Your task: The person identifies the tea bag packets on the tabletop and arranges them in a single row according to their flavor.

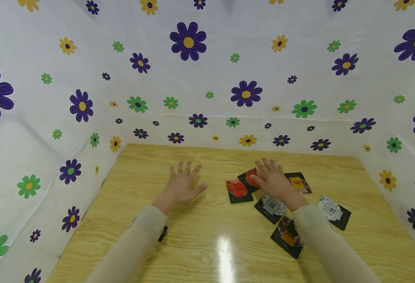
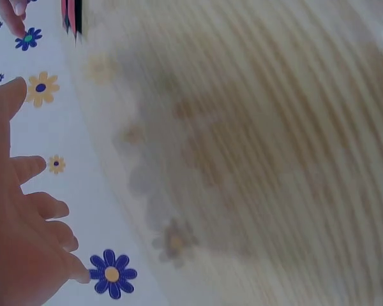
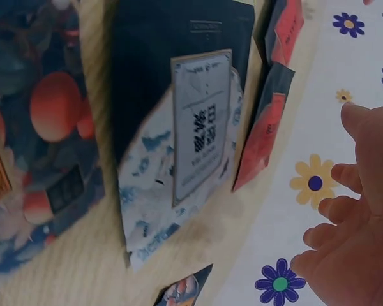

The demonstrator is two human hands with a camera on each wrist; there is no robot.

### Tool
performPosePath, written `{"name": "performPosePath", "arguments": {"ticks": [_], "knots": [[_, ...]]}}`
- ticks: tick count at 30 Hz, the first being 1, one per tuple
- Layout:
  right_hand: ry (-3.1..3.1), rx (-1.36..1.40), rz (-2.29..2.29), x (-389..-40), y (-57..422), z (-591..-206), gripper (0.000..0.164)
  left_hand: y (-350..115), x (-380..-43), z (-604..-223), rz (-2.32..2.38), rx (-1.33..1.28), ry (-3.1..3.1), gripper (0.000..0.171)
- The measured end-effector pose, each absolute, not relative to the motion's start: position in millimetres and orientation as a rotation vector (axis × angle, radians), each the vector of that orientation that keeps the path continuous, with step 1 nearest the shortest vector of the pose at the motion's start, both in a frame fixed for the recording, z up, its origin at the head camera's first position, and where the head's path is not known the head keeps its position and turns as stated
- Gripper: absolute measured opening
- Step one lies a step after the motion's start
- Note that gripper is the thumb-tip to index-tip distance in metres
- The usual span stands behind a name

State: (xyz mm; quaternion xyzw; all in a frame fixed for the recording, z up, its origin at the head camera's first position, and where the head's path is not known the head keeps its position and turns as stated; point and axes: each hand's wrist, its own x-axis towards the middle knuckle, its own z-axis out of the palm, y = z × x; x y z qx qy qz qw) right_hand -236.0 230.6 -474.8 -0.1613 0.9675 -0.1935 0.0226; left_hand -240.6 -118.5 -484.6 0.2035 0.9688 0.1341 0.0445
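Note:
My left hand is held over the wooden table with its fingers spread and straight, holding nothing. To the right, my right hand reaches over a group of small dark tea-bag-like packets, fingers extended and nothing gripped. Beside and partly behind its thumb lie two red-labelled packets. A white-labelled packet sits under its wrist side, and an orange-labelled packet just beyond it. In the right wrist view, the white-labelled packet shows a grey panel with dark characters, and the right hand appears at the right edge.
Another white-labelled packet lies to the right of the right forearm. An orange-labelled packet with fruit pictures is partly covered by the right sleeve. A small black object shows beside the left sleeve. Flower-patterned white sheeting encloses the table.

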Motion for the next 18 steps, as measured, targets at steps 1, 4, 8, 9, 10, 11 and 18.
{"name": "performPosePath", "arguments": {"ticks": [1,4,8,9,10,11,18], "knots": [[2.991,-0.500,-0.601,-236,230,-476,0.069,-115,-240,-486,0.404,0.630,2.953,0.082],[2.972,-0.487,-0.595,-235,228,-480,0.069,-104,-239,-489,0.412,0.657,2.930,0.080],[2.965,-0.463,-0.568,-234,227,-486,0.069,-90,-237,-496,0.388,0.682,2.900,0.081],[2.964,-0.461,-0.563,-234,226,-488,0.069,-86,-236,-498,0.388,0.687,2.894,0.081],[2.962,-0.458,-0.554,-234,226,-490,0.069,-83,-236,-500,0.378,0.693,2.890,0.081],[2.960,-0.459,-0.550,-234,225,-492,0.068,-80,-236,-501,0.370,0.696,2.886,0.081],[2.938,-0.439,-0.528,-234,223,-503,0.070,-56,-229,-501,0.414,0.726,2.844,0.079]]}}
